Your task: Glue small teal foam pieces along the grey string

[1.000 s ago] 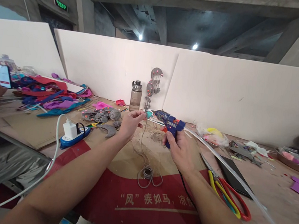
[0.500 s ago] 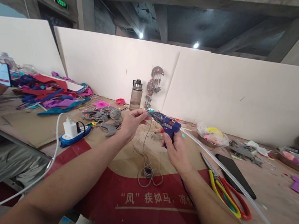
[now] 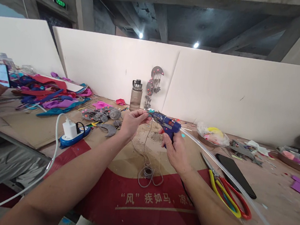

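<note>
Glue gun [image 3: 168, 125] is gripped in the right hand [image 3: 176, 149], nozzle at the left hand's [image 3: 134, 125] fingertips, which pinch a small teal piece [image 3: 149, 115]. Grey cord [image 3: 145, 144] runs below to a coil on the printed sheet [image 3: 120, 186]. Clear glue stick [image 3: 207, 150] extends rearward. Scissors [image 3: 217, 176] lie beside a black phone [image 3: 235, 172], rightward.

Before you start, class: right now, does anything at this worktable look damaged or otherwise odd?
Yes: the glue gun in the right hand has dark, crusty-looking residue along its front, unlike its cleaner blue rear, so it looks soiled.
</note>
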Motion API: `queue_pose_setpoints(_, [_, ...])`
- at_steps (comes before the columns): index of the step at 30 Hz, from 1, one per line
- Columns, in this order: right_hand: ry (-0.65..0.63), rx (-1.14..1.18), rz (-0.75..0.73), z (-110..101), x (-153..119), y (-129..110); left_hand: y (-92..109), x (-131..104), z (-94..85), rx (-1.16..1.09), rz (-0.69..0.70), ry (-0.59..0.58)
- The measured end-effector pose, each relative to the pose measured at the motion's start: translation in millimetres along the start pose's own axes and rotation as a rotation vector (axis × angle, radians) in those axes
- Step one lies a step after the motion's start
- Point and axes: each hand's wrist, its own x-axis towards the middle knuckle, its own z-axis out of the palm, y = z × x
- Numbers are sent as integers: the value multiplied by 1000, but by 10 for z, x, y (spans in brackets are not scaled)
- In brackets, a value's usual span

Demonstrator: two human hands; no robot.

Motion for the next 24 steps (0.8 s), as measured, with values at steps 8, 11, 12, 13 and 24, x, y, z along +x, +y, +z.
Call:
queue_pose_setpoints(8, [17, -34, 36, 0, -8, -4, 1, 2, -7, 6, 5, 0])
queue_pose_setpoints(11, [9, -40, 29, -3, -6, -16, 9, -2, 0, 5, 2, -3])
queue_pose_setpoints(12, [7, -41, 27, -4, -5, -19, 11, -4, 2, 5, 1, -3])
queue_pose_setpoints(13, [8, -40, 25, -4, -3, -21, 11, -6, 3, 5, 2, -3])
queue_pose_setpoints(24, [43, -44, 13, 5, -13, 49, 1, -5, -2, 24, 9, -28])
